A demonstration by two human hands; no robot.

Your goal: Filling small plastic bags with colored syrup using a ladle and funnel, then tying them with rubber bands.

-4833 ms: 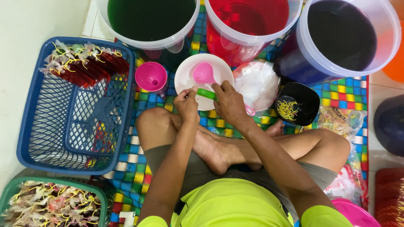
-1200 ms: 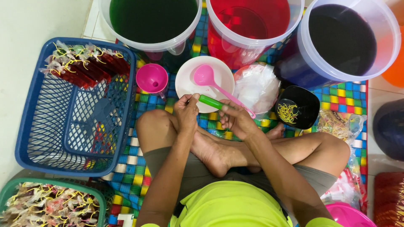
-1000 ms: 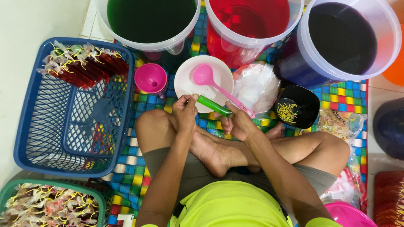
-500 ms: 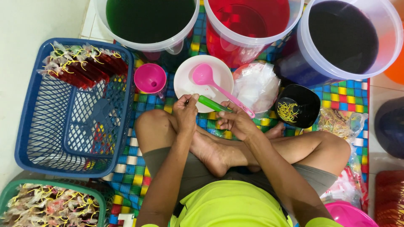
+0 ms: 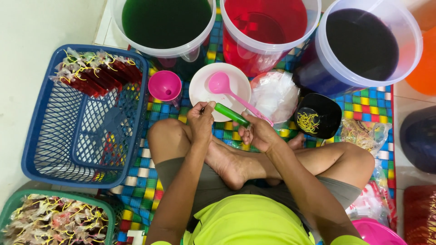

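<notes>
A long thin plastic bag of green liquid (image 5: 231, 115) is held between both hands above my crossed legs. My left hand (image 5: 202, 123) pinches its left end. My right hand (image 5: 257, 134) grips its right end. Just beyond them a white plate (image 5: 205, 87) carries a pink ladle (image 5: 221, 84), with a pink funnel (image 5: 165, 86) to its left. A black bowl (image 5: 327, 114) of yellow rubber bands sits at the right. Three buckets stand at the top: green liquid (image 5: 163, 20), red liquid (image 5: 265, 22), dark liquid (image 5: 361, 38).
A blue basket (image 5: 68, 136) at the left holds several tied red-filled bags (image 5: 97, 77) in its far corner. A green basket (image 5: 18, 199) at the lower left holds more tied bags. A heap of clear plastic bags (image 5: 274, 95) lies beside the plate. Everything sits on a checked mat (image 5: 136, 181).
The pink ladle that my right hand held over the plate now lies on it. Both hands have drawn back toward my legs, holding the green-filled bag between them.
</notes>
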